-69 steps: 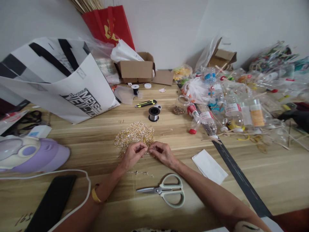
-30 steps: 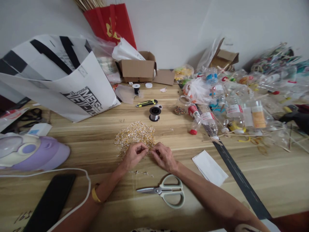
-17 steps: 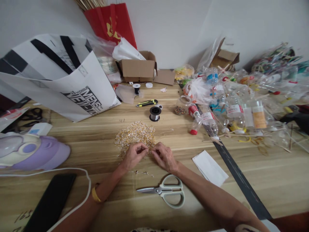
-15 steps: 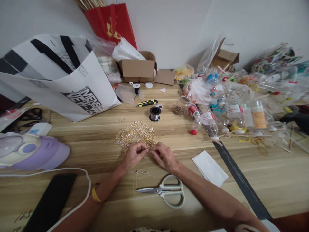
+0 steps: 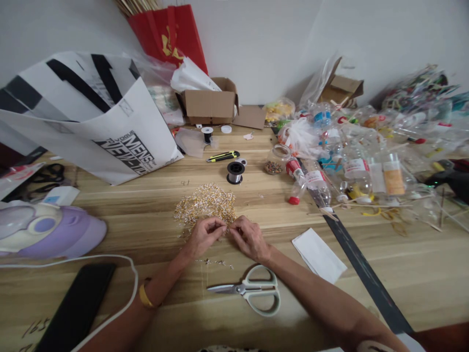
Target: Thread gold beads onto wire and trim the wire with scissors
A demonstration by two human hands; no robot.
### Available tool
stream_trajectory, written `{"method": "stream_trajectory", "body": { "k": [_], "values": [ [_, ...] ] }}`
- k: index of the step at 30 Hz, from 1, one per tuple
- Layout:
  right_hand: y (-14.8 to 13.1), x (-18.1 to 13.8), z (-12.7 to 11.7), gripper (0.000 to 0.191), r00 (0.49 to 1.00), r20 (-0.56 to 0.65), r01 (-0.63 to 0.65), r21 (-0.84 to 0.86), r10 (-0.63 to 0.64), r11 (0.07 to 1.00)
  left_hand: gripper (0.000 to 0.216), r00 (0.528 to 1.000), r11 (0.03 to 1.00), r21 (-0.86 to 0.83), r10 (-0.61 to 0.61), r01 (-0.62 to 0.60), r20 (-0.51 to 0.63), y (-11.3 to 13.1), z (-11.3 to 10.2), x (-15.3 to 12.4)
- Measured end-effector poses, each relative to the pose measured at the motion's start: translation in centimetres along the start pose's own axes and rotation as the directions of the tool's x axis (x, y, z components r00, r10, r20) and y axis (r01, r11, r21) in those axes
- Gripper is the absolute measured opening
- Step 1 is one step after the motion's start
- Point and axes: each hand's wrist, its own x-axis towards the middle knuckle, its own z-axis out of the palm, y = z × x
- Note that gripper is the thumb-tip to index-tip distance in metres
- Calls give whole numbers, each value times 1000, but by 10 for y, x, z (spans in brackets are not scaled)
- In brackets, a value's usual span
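Observation:
A loose heap of small gold and silver beads or rings [image 5: 205,203] lies on the wooden table. At its near edge, my left hand [image 5: 205,235] pinches with thumb and forefinger. Close by on the right, my right hand [image 5: 251,238] is closed in a pinch too, its fingertips almost meeting the left ones. Whatever they hold is too small to make out. Below my hands lies a short beaded strand [image 5: 216,263] with thin thread trailing from it. Scissors [image 5: 242,289] with pale handles rest slightly open nearer to me.
Beyond the heap are a wire spool [image 5: 235,173] and a utility knife [image 5: 222,156]. Plastic bottles [image 5: 318,186] crowd the right side. A folded white paper [image 5: 318,255] lies beside my right forearm. At left are a black phone [image 5: 76,305], a white cable [image 5: 136,278] and a large bag [image 5: 88,137].
My left fingertips have shifted very slightly to the right, nearer to my right hand. Everything else stays in place.

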Motion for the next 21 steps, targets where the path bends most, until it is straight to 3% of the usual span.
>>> {"method": "stream_trajectory", "body": {
  "k": [10,21],
  "values": [
    [-2,1,-3,7,999,-35,9,20,-9,1000,23,995,988,-123,-95,95,4,-5,-1,2],
    [-1,-2,-2,7,997,-24,77,-65,-78,995,20,998,994,-85,-63,62,-8,0,-1,0]
  ]
}}
